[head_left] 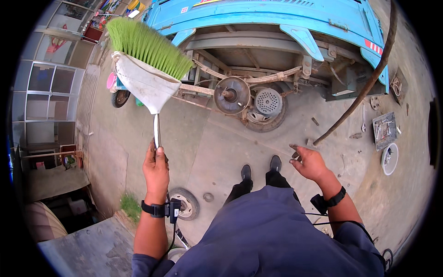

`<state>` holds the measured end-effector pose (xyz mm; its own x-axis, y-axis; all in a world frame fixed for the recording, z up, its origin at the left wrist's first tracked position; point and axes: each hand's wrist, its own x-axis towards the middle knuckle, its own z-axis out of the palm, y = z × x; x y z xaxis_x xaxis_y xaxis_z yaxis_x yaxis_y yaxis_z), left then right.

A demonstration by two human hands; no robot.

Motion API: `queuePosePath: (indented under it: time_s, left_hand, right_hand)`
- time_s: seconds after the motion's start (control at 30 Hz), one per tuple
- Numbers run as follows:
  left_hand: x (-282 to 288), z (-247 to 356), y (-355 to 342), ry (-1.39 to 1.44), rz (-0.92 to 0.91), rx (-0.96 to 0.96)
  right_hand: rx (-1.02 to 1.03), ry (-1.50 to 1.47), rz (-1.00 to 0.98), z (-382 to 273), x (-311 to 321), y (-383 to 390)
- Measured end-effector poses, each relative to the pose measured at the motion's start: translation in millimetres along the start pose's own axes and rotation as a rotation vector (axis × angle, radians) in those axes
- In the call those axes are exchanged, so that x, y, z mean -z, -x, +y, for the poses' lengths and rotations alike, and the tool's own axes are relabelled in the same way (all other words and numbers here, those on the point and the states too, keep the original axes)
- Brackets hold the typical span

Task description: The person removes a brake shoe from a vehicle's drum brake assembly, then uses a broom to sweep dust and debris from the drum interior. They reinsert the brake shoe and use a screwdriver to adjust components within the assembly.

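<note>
My left hand (156, 167) is closed round the metal handle of a broom (146, 85), held up with its head at the top. Its white plastic head carries bright green bristles that fan out up and to the right, in front of part of the blue truck (267, 21). My right hand (308, 161) hangs over the concrete with nothing in it; its fingers are partly spread and the fingertips look dark with dirt. Nearest to that hand is a long wooden pole (353, 104), leaning from the ground up to the right, apart from the fingers.
Under the truck, a bare axle hub (232, 95) and a wheel (268, 111) show. A tool tray (385, 130), a wrench (363, 118) and a white bucket (390, 159) stand or lie at right. A loose tyre (184, 203) lies by my left forearm. Windows line the left wall.
</note>
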<state>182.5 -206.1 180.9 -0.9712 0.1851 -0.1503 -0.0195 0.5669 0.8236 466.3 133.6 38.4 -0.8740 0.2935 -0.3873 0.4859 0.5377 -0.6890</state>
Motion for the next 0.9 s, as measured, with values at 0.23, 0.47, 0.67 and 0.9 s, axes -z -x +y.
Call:
queuePosePath:
  time_s: [0.23,0.47,0.67,0.9]
  left_hand:
    - [-33,46,-18,0.396,0.182,-0.237]
    - [-59,84,-35,0.64,0.167,-0.333]
    - [-103,72,-6,0.624,-0.091,-0.211]
    - [-110,42,-42,0.358,-0.454,-0.283]
  right_hand:
    - [0.357,0.052,-0.094,-53,-22,-34]
    - [0.496,-0.102,-0.124,-133,-34,-35]
    - [0.192,-0.174,0.105,-140,-40,-38]
    - [-0.003,-0.206,0.347,-137,-26,-37]
